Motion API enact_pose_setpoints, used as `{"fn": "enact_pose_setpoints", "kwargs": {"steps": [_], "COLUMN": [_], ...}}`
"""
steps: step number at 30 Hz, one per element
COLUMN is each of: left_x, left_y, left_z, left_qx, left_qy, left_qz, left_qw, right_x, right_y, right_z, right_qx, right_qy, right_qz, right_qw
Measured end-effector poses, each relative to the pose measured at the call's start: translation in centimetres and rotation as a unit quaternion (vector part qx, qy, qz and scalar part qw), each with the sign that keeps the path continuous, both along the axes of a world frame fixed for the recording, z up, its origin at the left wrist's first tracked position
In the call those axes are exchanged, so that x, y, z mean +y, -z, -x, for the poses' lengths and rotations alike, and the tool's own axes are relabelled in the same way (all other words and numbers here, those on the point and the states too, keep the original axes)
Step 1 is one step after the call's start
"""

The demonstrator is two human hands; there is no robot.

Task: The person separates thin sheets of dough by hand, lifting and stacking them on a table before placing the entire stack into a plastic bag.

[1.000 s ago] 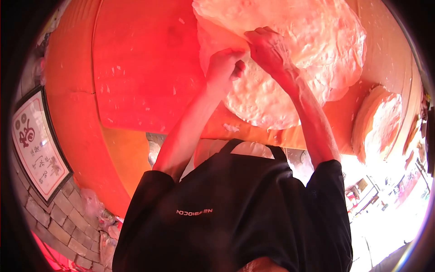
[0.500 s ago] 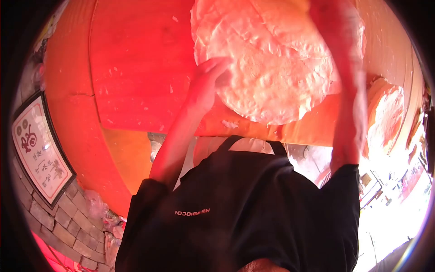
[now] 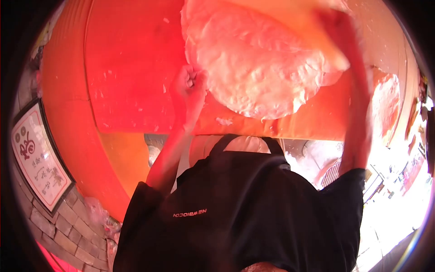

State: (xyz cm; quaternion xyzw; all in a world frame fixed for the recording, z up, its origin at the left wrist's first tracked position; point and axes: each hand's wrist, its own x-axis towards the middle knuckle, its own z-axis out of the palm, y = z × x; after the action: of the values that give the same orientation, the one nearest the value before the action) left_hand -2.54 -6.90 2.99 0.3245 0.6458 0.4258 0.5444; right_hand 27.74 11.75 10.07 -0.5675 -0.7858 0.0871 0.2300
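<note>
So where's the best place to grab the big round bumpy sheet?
Probably pinch the round sheet at its near rim, coming from the person's side. It lies flat and wide with that edge uncovered, while a blurred sheet by the right hand hides part of the far side.

Left forearm [image 3: 168, 154] reaching far, left hand [image 3: 189, 80] with fingers curled in, right forearm [image 3: 358, 113] reaching farther, right hand [image 3: 336, 28] blurred, its grip unclear.
</note>
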Motion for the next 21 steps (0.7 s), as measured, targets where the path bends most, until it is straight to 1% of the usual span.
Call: {"fn": "enact_pose_setpoints", "kwargs": {"steps": [1,2,4,5,7,9,10,11,12,13,14,16,17,21], "left_x": [1.4,2.9,5.8,7.0,8.8,10.2,10.6,11.1,11.5,11.8,12.2,12.6,12.7,13.3], "left_y": [-0.5,-0.8,-0.7,0.3,2.8,3.6,4.0,4.2,4.6,5.0,5.2,5.2,5.6,4.6], "left_z": [-0.4,-1.0,-2.9,-3.7,-5.6,-7.4,-8.1,-8.7,-9.2,-9.8,-10.2,-10.6,-10.9,-12.3], "left_qx": [0.02,-0.036,-0.143,-0.194,-0.297,-0.308,-0.312,-0.341,-0.35,-0.358,-0.367,-0.387,-0.391,-0.407], "left_qy": [0.011,0.026,0.049,0.053,0.063,0.061,0.057,0.045,0.032,0.02,0.008,-0.005,-0.001,0.006], "left_qz": [-0.009,0.015,0.067,0.071,0.081,0.062,0.057,0.066,0.082,0.097,0.112,0.109,0.103,0.103], "left_qw": [1.0,0.999,0.986,0.977,0.949,0.948,0.947,0.937,0.933,0.928,0.923,0.916,0.915,0.908], "right_x": [1.7,3.6,0.7,-0.8,-0.3,4.5,6.2,5.8,3.9,2.0,1.3,-0.1,-0.1,0.9], "right_y": [-2.9,-6.0,-12.7,-16.1,-13.9,-5.1,-0.3,7.4,8.1,8.8,11.4,9.8,9.7,9.1], "right_z": [-0.5,-0.9,2.8,4.7,3.6,-0.4,-2.0,-3.2,-1.7,-0.2,-0.8,0.5,0.8,1.6], "right_qx": [-0.004,-0.008,-0.048,-0.069,-0.109,-0.02,0.133,0.183,-0.003,-0.203,-0.127,-0.107,-0.106,-0.098], "right_qy": [0.022,0.041,0.058,0.067,0.049,-0.073,-0.21,-0.134,-0.074,-0.043,-0.037,-0.002,-0.004,-0.016], "right_qz": [-0.112,-0.222,-0.218,-0.216,-0.259,-0.263,-0.195,-0.041,-0.009,0.018,0.018,0.019,0.028,0.051], "right_qw": [0.993,0.974,0.973,0.972,0.958,0.962,0.949,0.973,0.997,0.978,0.991,0.994,0.994,0.994]}}
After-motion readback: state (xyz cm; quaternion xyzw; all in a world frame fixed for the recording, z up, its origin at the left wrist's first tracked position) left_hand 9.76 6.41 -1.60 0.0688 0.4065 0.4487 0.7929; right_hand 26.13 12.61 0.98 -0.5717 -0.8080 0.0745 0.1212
